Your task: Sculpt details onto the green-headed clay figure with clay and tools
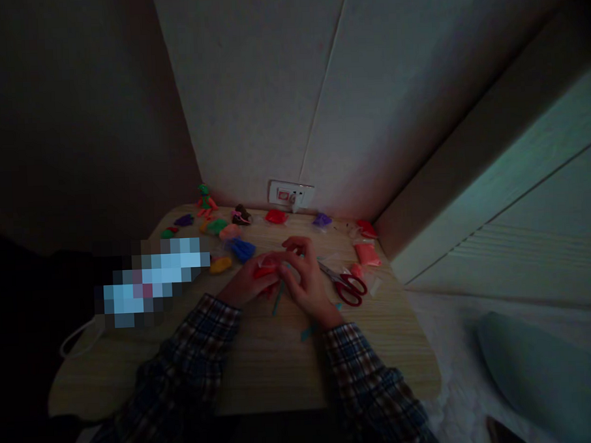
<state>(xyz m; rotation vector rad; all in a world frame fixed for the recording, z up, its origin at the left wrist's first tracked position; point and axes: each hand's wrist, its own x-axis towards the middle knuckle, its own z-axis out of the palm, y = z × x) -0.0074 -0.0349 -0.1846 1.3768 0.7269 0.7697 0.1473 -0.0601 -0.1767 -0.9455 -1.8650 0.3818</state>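
Note:
Both my hands meet over the middle of a small wooden table (263,373). My left hand (246,284) is closed around a red packet of clay (266,272). My right hand (305,280) pinches the same packet from the right, its fingers curled over the top. A thin teal stick (278,302) lies under my hands. Red-handled scissors (346,286) rest just right of my right hand. Both arms wear plaid sleeves.
Several small coloured clay packets lie along the table's far side: blue (242,248), yellow (221,264), green (216,225), purple (321,220), red (276,216), pink (367,253). A clay figure (205,200) stands at the back left. A wall socket (290,195) sits behind. The room is dim.

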